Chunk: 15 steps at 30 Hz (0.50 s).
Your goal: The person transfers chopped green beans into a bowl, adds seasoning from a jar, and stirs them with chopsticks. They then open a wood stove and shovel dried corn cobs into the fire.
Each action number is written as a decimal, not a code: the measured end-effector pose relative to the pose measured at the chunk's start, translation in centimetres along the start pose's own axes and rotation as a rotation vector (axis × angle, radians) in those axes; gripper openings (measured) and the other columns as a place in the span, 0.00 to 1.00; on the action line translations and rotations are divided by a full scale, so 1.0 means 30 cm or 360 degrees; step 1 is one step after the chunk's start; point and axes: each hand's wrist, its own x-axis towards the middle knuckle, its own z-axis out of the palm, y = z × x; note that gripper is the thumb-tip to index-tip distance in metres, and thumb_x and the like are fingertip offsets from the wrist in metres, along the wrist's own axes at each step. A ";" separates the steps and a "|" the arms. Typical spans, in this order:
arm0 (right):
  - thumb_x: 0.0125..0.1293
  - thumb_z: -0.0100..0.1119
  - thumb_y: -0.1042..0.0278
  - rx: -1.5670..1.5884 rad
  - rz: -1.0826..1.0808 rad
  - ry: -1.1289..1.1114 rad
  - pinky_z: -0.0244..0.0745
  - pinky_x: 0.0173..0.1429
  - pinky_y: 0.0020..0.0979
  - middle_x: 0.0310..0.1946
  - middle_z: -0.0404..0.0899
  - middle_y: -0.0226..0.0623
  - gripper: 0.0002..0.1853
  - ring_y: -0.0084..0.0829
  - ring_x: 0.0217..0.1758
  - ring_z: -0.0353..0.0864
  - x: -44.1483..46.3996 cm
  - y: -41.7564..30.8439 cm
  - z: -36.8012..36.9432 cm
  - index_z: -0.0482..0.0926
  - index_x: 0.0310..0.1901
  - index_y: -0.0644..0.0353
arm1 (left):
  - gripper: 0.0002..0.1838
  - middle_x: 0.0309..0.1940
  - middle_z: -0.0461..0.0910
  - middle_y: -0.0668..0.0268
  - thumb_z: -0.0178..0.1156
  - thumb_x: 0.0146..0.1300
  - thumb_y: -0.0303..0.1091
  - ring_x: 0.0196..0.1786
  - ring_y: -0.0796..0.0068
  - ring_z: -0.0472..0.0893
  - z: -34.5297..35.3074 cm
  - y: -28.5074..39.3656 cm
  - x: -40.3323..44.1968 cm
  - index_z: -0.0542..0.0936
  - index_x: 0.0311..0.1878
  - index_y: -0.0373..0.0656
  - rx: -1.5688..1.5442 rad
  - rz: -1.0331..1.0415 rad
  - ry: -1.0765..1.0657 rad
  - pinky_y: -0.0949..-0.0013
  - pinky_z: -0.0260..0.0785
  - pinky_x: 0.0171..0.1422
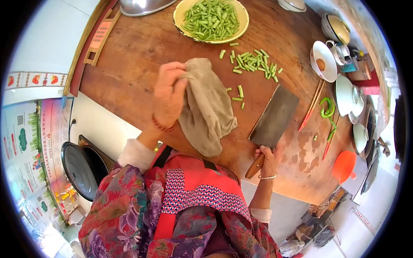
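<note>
A greyish-brown cloth [204, 107] hangs from my left hand [170, 92], whose fingers and thumb pinch its upper corner over the table's near side. My right hand [269, 159] grips the wooden handle of a cleaver [275, 116], its broad dark blade pointing away from me. Cut green bean pieces [254, 62] lie scattered beyond the blade, and a few more lie between cloth and cleaver. Behind them, a yellow bowl [177, 19] holds many cut beans [211, 19].
On the wooden table [129, 51], chopsticks [312, 105] and green peppers [328, 107] lie to the right. Beyond them stand a white bowl [318, 51], other dishes and an orange-red scoop [344, 167]. A metal lid [146, 5] is at the far left; a black-lidded pot [79, 170] stands below.
</note>
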 end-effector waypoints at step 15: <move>0.56 0.57 0.81 -0.0010 -0.0028 -0.0021 0.75 0.25 0.25 0.26 0.76 0.35 0.14 0.24 0.21 0.77 0.009 0.005 0.003 0.69 0.44 0.63 | 0.10 0.35 0.75 0.60 0.56 0.61 0.26 0.41 0.66 0.78 -0.084 0.037 -0.418 0.74 0.46 0.38 -0.0050 -0.0289 -0.1359 0.67 0.70 0.46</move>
